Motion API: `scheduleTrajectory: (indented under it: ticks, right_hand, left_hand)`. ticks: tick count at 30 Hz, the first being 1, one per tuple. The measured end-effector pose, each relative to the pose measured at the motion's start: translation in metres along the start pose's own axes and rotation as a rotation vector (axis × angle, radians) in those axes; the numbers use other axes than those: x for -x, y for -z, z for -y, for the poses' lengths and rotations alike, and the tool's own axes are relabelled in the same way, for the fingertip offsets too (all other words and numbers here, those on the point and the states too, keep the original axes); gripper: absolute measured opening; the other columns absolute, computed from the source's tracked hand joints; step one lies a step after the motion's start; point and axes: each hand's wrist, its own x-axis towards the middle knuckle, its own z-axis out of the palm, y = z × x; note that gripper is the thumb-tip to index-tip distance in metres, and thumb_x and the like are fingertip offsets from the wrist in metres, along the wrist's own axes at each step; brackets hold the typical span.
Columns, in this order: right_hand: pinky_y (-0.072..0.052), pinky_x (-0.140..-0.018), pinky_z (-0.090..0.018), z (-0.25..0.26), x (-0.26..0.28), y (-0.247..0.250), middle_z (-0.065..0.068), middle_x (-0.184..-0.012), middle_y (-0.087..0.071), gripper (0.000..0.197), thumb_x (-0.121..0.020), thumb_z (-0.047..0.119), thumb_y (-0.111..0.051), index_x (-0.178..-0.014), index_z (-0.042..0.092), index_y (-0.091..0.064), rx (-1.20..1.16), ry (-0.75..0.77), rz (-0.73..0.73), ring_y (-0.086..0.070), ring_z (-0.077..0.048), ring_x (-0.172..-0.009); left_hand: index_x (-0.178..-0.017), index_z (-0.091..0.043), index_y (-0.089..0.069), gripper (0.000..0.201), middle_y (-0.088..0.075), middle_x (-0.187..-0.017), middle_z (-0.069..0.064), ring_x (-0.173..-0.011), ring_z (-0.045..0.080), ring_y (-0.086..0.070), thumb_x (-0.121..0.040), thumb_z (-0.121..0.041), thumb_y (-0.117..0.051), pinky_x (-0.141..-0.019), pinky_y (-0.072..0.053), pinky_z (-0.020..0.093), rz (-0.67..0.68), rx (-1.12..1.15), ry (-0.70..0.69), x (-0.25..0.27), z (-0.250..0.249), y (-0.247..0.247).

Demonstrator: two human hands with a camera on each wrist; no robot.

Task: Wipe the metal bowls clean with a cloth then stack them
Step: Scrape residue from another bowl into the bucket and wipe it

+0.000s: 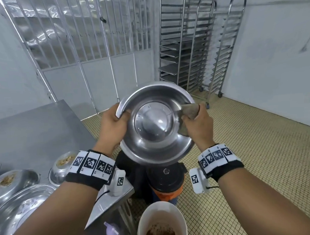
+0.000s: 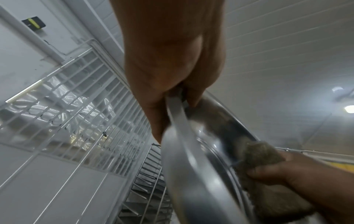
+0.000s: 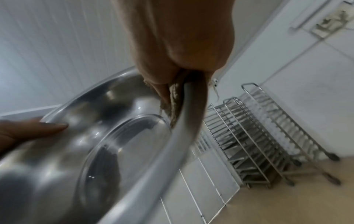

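Tilting the round shiny steel bowl (image 1: pixel 155 124) toward the face, above the black-lidded orange bin (image 1: pixel 166 183), left hand (image 1: pixel 112 126) clamps its rim while right hand (image 1: pixel 197 123) pinches the folded brownish cloth (image 1: pixel 190 110) over the opposite rim, presumably steadying it for wiping

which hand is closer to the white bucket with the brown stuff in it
Neither clearly: the left hand grips the bowl rim, the right hand holds the cloth, both well above the bucket.
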Motion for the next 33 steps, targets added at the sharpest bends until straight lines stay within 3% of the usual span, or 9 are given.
scheduleTrajectory:
  ticks: [2,5,9,12,18,21,25,29,33]
  right_hand:
    - [-0.049,-0.057,-0.009,-0.007,0.007,-0.005,0.006,-0.100,-0.066,0.037,-0.087,0.018,-0.077,-0.116,0.018,-0.054,-0.069,-0.132,0.047,-0.066,-0.007,-0.085]
    - [-0.048,-0.055,-0.010,-0.009,0.002,-0.003,0.007,-0.095,-0.065,0.040,-0.087,0.022,-0.078,-0.117,0.017,-0.052,0.006,-0.109,0.038,-0.067,-0.011,-0.080]
    - [-0.058,-0.064,-0.033,0.006,-0.026,0.010,0.007,-0.084,-0.061,0.041,-0.087,0.028,-0.077,-0.118,0.018,-0.052,0.250,0.100,0.011,-0.064,-0.019,-0.070]
    - [-0.061,-0.064,-0.041,0.007,-0.030,0.011,0.001,-0.086,-0.067,0.044,-0.086,0.030,-0.077,-0.118,0.021,-0.049,0.295,0.130,-0.001,-0.068,-0.023,-0.071]
    - [-0.037,-0.046,-0.007,-0.014,0.009,-0.001,0.003,-0.094,-0.060,0.058,-0.087,0.021,-0.079,-0.129,0.016,-0.040,0.114,-0.147,0.081,-0.057,-0.011,-0.067]
    - [-0.044,-0.054,-0.015,-0.012,0.000,0.003,0.005,-0.092,-0.058,0.057,-0.086,0.024,-0.080,-0.128,0.015,-0.043,0.142,-0.118,0.082,-0.058,-0.015,-0.072]
    - [-0.059,-0.073,-0.035,0.001,-0.024,0.014,0.009,-0.090,-0.063,0.046,-0.084,0.029,-0.080,-0.120,0.020,-0.052,0.199,-0.013,0.006,-0.065,-0.017,-0.079]
    - [-0.048,-0.071,-0.022,0.003,-0.012,0.009,0.011,-0.094,-0.060,0.044,-0.085,0.027,-0.080,-0.120,0.020,-0.056,0.026,-0.104,-0.050,-0.058,-0.009,-0.079]
    - [-0.052,-0.072,-0.021,-0.008,0.003,-0.001,0.018,-0.091,-0.055,0.036,-0.086,0.019,-0.079,-0.115,0.018,-0.059,-0.068,-0.186,-0.020,-0.060,-0.005,-0.084]
  left_hand:
    - [-0.097,-0.026,-0.071,0.022,-0.072,-0.075,-0.012,-0.071,0.008,-0.067,-0.102,-0.009,-0.058,-0.069,-0.054,0.030,-0.069,0.039,0.047,0.000,0.002,-0.002]
    - [-0.099,-0.026,-0.072,0.019,-0.074,-0.085,-0.003,-0.081,0.016,-0.071,-0.101,-0.011,-0.059,-0.073,-0.056,0.035,-0.045,-0.016,0.005,0.004,0.003,-0.005]
    - [-0.105,-0.025,-0.069,0.020,-0.071,-0.083,-0.021,-0.078,-0.005,-0.067,-0.102,-0.008,-0.058,-0.068,-0.046,0.011,0.071,-0.075,-0.047,0.014,0.001,-0.012]
    - [-0.104,-0.019,-0.070,0.018,-0.071,-0.078,-0.023,-0.074,-0.005,-0.067,-0.102,-0.007,-0.057,-0.066,-0.046,0.009,0.012,-0.025,-0.035,0.016,0.004,-0.019]
    - [-0.098,-0.042,-0.066,0.034,-0.070,-0.080,-0.030,-0.077,-0.009,-0.065,-0.102,-0.010,-0.059,-0.069,-0.047,0.008,-0.161,0.042,-0.017,0.018,0.005,-0.019]
    - [-0.100,-0.041,-0.067,0.033,-0.072,-0.083,-0.018,-0.076,-0.007,-0.065,-0.102,-0.009,-0.059,-0.067,-0.046,0.007,-0.098,0.005,-0.042,0.020,0.006,-0.017]
    - [-0.112,-0.019,-0.071,0.021,-0.072,-0.084,-0.012,-0.073,-0.007,-0.068,-0.103,-0.006,-0.058,-0.064,-0.047,0.006,-0.040,0.035,-0.028,0.027,0.000,-0.024]
    - [-0.105,-0.033,-0.071,0.023,-0.075,-0.086,-0.012,-0.081,0.006,-0.071,-0.104,-0.013,-0.059,-0.072,-0.055,0.022,-0.193,0.135,0.027,0.027,0.004,-0.027]
    - [-0.116,-0.019,-0.073,0.020,-0.075,-0.089,-0.009,-0.082,0.006,-0.072,-0.103,-0.011,-0.060,-0.070,-0.055,0.019,-0.233,0.160,0.052,0.027,0.012,-0.024]
